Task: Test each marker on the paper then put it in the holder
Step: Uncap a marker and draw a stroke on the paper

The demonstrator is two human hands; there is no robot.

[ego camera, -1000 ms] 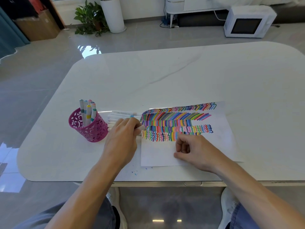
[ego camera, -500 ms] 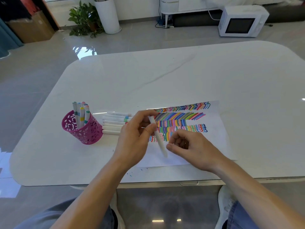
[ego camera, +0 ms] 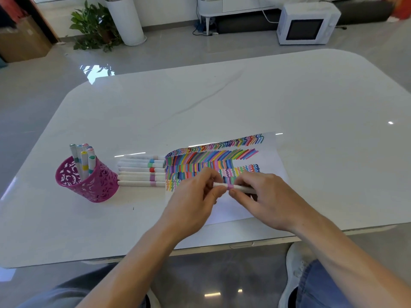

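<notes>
Glossy white marble-look table [ego camera: 244,103] with rounded corners stands on a polished grey floor. A white microwave [ego camera: 308,24], a leafy potted plant [ego camera: 95,25] and a tall white cylinder [ego camera: 126,21] sit on the floor far beyond it.

A round magenta holder [ego camera: 97,185] of cut-out metal lacework stands near the table's front edge. Inside it, several markers [ego camera: 84,161] stand upright and slightly tilted, white barrels with coloured bands and caps. Just right of the holder, a row of loose markers [ego camera: 142,172] lies side by side, bands in blue, green, red and pink. Further right of the holder lies a white paper sheet [ego camera: 270,156] crowded with slanted strokes and wavy squiggles in many colours.

Right of the holder and above the paper, both hands hold one white marker [ego camera: 222,185] level. The left hand [ego camera: 191,203] pinches its left part with curled fingers; the right hand [ego camera: 266,196] pinches the right part between thumb and fingers. A pink band shows between the two grips.
</notes>
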